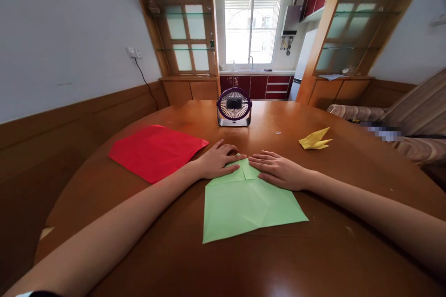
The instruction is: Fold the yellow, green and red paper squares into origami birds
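Green paper (pixel 251 202) | pale | faintly creased | far corners folded inward

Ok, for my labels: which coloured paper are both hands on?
The light-green folded paper, under the left hand and right hand; the red paper sheet and small yellow folded paper have no hand on them.

2 hands (pixel 216 161) (pixel 284 171) palm-down, fingers (pixel 263 161) inward

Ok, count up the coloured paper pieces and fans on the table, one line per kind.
Red paper: 1
Green paper, under the left hand and right hand: 1
Yellow folded paper: 1
Purple fan: 1
Total: 4
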Motion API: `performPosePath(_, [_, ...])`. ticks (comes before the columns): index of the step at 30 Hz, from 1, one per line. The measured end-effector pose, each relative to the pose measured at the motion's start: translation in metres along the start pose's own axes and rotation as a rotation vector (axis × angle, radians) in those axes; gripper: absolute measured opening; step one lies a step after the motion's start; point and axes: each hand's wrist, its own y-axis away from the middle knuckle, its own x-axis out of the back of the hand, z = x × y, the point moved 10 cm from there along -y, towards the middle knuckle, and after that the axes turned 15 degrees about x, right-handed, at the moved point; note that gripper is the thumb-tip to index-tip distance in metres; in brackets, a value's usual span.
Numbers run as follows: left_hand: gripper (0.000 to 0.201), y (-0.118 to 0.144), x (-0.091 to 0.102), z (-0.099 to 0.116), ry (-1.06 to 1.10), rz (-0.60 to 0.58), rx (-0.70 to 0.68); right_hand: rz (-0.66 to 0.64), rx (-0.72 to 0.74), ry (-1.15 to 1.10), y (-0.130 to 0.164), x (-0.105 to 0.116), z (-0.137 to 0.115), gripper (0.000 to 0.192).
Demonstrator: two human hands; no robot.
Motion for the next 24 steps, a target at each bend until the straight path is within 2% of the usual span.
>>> performPosePath(7, [0.044,0.0,0.017,0.0,0.059,0.107,0.027,0.009,-0.028,-0.03,0.002,0.002,0.001,0.049])
performPosePath(17, [0.049,-0.001,0.003,-0.007,0.008,0.038,0.062,0.01,-0.038,-0.065,0.002,0.001,0.004,0.049])
performPosePath(20, [0.056,-0.003,0.0,-0.011,0.033,0.008,0.111,-0.003,-0.04,-0.076,0.002,0.0,0.004,0.05])
performPosePath(24, [0.063,-0.004,0.004,-0.013,0.112,0.03,0.141,-0.01,-0.046,-0.084,0.003,0.0,0.004,0.05])
